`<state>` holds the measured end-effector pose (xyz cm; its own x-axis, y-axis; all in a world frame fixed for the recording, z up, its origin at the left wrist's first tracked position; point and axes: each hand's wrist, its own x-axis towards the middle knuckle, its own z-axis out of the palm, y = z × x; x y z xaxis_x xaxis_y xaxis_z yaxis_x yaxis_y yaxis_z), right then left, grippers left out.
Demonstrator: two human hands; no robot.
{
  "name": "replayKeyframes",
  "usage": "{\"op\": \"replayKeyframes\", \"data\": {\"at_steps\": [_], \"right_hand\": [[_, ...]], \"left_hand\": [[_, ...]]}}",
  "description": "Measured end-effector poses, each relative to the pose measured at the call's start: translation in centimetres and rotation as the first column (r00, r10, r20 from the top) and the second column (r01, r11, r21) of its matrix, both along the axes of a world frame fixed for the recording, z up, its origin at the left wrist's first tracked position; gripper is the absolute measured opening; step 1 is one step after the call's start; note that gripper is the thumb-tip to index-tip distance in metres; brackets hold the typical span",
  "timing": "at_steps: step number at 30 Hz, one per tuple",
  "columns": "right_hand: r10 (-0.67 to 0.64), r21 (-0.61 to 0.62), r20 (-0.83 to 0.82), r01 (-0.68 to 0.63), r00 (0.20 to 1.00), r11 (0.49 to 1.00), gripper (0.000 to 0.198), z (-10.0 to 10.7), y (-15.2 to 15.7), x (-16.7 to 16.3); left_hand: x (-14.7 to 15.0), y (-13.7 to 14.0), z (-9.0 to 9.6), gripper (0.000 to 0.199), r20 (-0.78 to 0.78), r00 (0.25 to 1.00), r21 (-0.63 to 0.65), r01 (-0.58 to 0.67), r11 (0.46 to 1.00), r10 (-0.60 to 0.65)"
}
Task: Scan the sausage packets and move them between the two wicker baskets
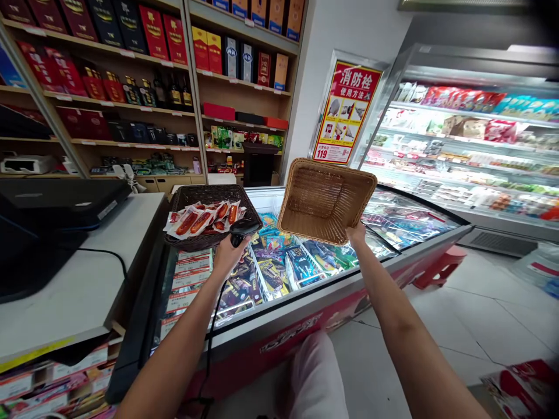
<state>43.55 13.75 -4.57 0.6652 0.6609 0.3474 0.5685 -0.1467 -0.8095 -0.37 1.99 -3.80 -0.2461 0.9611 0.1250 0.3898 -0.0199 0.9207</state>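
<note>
"Shop shelves point(131, 106) line the back wall; what's in hand?"

"Tan basket point(314, 198), tipped above the freezer point(271, 317), its corner gripped by the right hand point(356, 234); I'd keep that hold firm, since one corner may twist. The left hand point(229, 254) grasps a black scanner point(244, 227) by the dark basket point(213, 192) of sausages point(205, 221)."

"And the cord point(213, 326)?"

"Hanging below; keep it from snagging the freezer edge."

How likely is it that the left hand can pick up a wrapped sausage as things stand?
Probably not: the left hand is closed around a black scanner. The wrapped sausages lie close by in the open-topped dark basket, so only the occupied grip seems to hinder.
</note>
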Motion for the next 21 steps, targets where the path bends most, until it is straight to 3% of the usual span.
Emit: {"op": "replayKeyframes", "data": {"at_steps": [3,5,6,7,9,12,14,17,21], "right_hand": [[-0.056,-0.047,-0.111,0.051,0.992,0.998,0.058,0.5,-1.3,-2.0],[-0.125,0.059,-0.051,0.128,0.991,0.99,0.066,1.0,-2.4,-5.1],[-0.159,0.171,0.022,0.153,0.987,0.973,0.062,1.3,-3.0,-7.2],[-0.129,0.258,0.106,0.098,0.986,0.961,0.055,1.6,-3.5,-9.8],[0.097,0.288,0.248,-0.169,0.964,0.942,0.037,2.3,-4.4,-15.8],[0.47,0.152,0.35,-0.544,0.811,0.825,0.021,3.2,-4.9,-25.5],[0.592,0.058,0.366,-0.652,0.718,0.756,0.02,3.8,-4.6,-30.9],[0.614,-0.072,0.318,-0.627,0.722,0.775,0.025,4.3,-4.0,-36.3],[0.623,-0.126,0.186,-0.611,0.759,0.782,0.018,4.6,-3.7,-38.0]], "left_hand": [[0.2,-0.3,0.5,0.045,0.053,0.996,0.017,-0.071,0.997,0.07],[0.2,-0.4,1.3,0.044,0.124,0.985,0.056,-0.13,0.99,0.123],[0.1,-0.5,1.8,0.044,0.17,0.975,0.084,-0.156,0.984,0.14],[-0.1,-0.6,2.4,0.044,0.225,0.963,0.116,-0.18,0.977,0.151],[-0.4,-0.8,3.6,0.042,0.355,0.918,0.173,-0.252,0.952,0.178],[-1.3,-1.3,5.0,0.042,0.52,0.823,0.201,-0.377,0.904,0.228],[-2.1,-1.9,5.2,0.043,0.56,0.788,0.177,-0.414,0.893,0.255],[-3.2,-3.1,4.6,0.046,0.552,0.798,0.152,-0.379,0.913,0.24],[-3.9,-4.4,3.5,0.056,0.54,0.826,0.145,-0.279,0.949,0.16]]}}
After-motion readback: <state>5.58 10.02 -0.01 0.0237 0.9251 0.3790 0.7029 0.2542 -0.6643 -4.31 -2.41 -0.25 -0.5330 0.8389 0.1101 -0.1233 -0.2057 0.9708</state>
